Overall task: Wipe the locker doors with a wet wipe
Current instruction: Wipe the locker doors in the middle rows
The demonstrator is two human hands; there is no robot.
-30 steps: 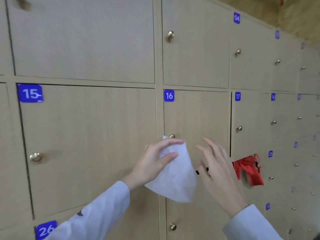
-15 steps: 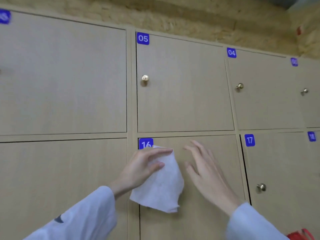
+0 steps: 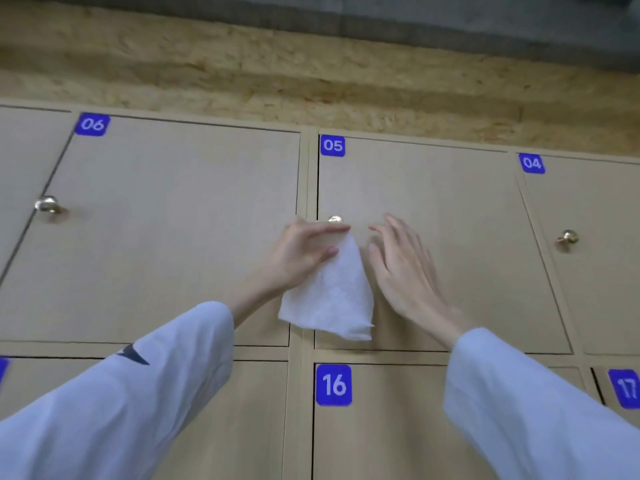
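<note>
A white wet wipe (image 3: 330,296) hangs from my left hand (image 3: 301,254), pinched between thumb and fingers near its top. It lies in front of the left part of locker door 05 (image 3: 450,209), just below that door's brass knob (image 3: 335,219). My right hand (image 3: 401,268) is raised beside the wipe with its fingers spread and relaxed, holding nothing. Whether the wipe touches the door I cannot tell.
Beige locker doors 06 (image 3: 173,220), 04 (image 3: 595,271), 16 (image 3: 381,427) and 17 (image 3: 623,386) surround door 05, each with a blue number tag. Brass knobs (image 3: 567,237) stick out from the doors. A rough tan wall (image 3: 311,71) runs above the lockers.
Both hands and the wipe have risen from door 16 to door 05, and my view has tilted upward. The red item by door 17 has left the view.
</note>
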